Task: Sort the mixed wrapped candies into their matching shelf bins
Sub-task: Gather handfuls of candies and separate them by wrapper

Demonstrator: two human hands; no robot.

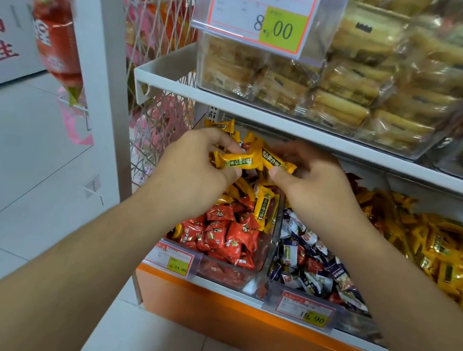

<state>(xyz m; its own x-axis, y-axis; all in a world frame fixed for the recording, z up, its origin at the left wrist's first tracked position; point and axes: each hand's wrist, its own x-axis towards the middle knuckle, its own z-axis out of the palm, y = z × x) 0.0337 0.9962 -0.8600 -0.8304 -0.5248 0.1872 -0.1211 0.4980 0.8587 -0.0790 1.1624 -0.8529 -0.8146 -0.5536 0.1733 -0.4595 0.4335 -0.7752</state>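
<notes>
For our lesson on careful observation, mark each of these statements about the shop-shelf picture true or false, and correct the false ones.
1. Both hands hold yellow-wrapped candies. True: the left hand and the right hand each grip yellow candies.
2. The hands are above the bin of blue-and-white candies. False: they are mostly above the red candy bin, where yellow pieces lie mixed with red candies; the blue-and-white candies lie to its right.
3. The price tag on the upper shelf reads 8.00. True: see the upper price tag.
4. The upper shelf holds loose red candies. False: it holds clear-wrapped pastry packs.
</notes>
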